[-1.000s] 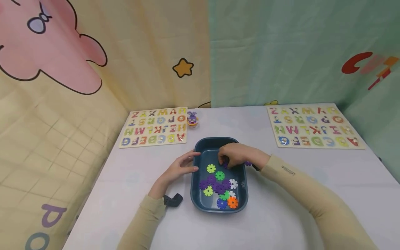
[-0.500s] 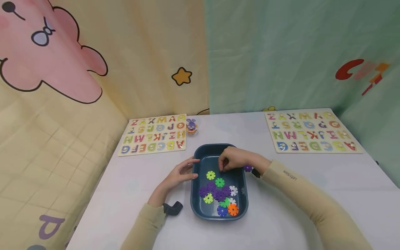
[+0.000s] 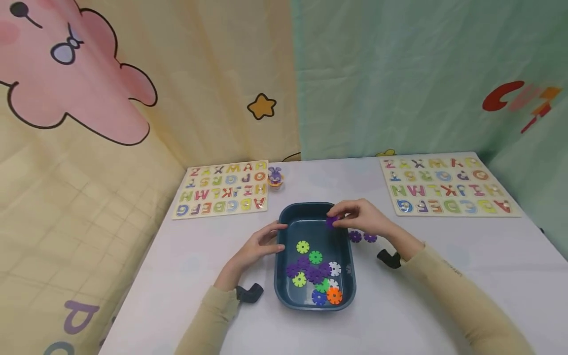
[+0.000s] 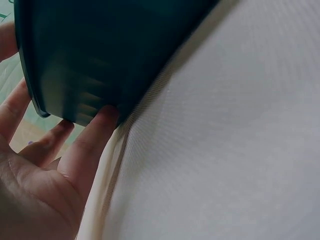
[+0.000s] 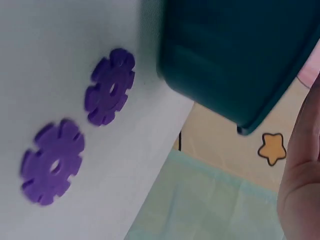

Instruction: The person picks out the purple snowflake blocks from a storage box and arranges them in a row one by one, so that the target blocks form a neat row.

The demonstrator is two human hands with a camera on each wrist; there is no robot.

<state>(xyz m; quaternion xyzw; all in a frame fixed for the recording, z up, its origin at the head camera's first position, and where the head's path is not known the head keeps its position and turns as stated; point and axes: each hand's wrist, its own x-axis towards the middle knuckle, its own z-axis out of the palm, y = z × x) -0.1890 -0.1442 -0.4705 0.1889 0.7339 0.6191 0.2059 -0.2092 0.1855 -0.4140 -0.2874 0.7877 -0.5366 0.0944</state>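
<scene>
A dark teal tray [image 3: 315, 304] stands on the table, with several notched plastic discs in its near half: purple [image 3: 314, 274], yellow-green [image 3: 302, 247], green [image 3: 315, 257], white [image 3: 335, 268], blue [image 3: 318, 297] and orange [image 3: 334, 296]. Between thumb and fingers, my right hand [image 3: 361, 217] pinches a purple disc [image 3: 331, 221] at the tray's far right rim. My left hand [image 3: 255, 251] touches the tray's left side with spread fingers; the left wrist view shows fingertips [image 4: 106, 114] against its outer wall. Two more purple discs [image 5: 111, 87] lie flat on the table right of the tray.
Behind the tray, a letter board [image 3: 222, 190] lies at the left and another letter board [image 3: 448, 187] at the right. A small purple rabbit figure [image 3: 275, 176] stands beside the left board. Printed curtains [image 3: 381, 98] hang behind the table.
My right hand has risen from the tray floor to its far right rim with a purple disc. Its wrist no longer hides the purple discs on the table. The left hand keeps its place.
</scene>
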